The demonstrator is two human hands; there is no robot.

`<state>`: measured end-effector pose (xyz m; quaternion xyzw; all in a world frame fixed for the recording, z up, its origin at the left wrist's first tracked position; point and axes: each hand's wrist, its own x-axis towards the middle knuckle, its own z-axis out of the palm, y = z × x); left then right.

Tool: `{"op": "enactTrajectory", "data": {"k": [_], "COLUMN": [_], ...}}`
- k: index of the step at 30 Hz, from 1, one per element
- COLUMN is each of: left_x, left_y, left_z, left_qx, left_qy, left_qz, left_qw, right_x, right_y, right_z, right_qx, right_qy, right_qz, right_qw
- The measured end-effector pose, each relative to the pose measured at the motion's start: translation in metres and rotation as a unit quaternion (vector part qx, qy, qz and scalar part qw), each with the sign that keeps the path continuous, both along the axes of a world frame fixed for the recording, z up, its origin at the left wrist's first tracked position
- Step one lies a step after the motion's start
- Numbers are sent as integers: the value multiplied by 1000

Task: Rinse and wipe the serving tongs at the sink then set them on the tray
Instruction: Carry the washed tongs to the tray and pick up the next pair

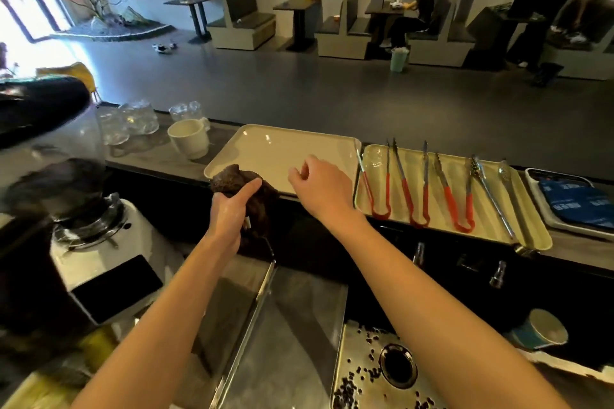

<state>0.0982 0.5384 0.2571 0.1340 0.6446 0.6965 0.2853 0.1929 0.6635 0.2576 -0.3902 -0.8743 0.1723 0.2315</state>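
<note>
My left hand grips a bunched dark brown cloth at the near edge of a bare cream tray on the counter. My right hand hovers over that tray's near right corner, fingers loosely curled and holding nothing. To the right, a second cream tray carries several serving tongs: three with red handles and all-metal ones beside them. The steel sink lies below my arms, with coffee beans scattered around its drain.
A coffee grinder stands at the left. A white cup and upturned glasses sit left of the bare tray. A tray with a blue packet is at far right, a paper cup near the sink. Seated people occupy the room beyond.
</note>
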Motion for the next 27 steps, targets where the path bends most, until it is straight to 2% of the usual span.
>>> {"op": "enactTrajectory", "data": {"k": [3, 7, 10, 17, 20, 23, 27], "left_x": [-17, -40, -56, -75, -73, -72, -71], "left_y": [-50, -129, -198, -337, -388, -423, -452], "left_z": [-6, -20, -30, -54, -71, -96, -135], "left_qx": [11, -25, -33, -35, -36, -44, -48], "left_qy": [-16, -38, -24, -4, -15, -53, -181], "left_qz": [35, 107, 148, 238, 246, 263, 277], "left_qw": [999, 993, 988, 971, 969, 962, 942], "right_x": [-21, -47, -70, -116, -122, -125, -126], "right_y": [-56, -132, -195, -323, -365, -391, -411], "right_z": [-1, -11, -22, -50, -66, -93, -135], "right_qx": [-39, -97, -140, -198, -214, -229, -263], "right_qy": [39, 72, 90, 97, 93, 73, 25], "right_qz": [58, 127, 179, 259, 280, 286, 283], "right_qw": [997, 985, 970, 940, 931, 928, 922]}}
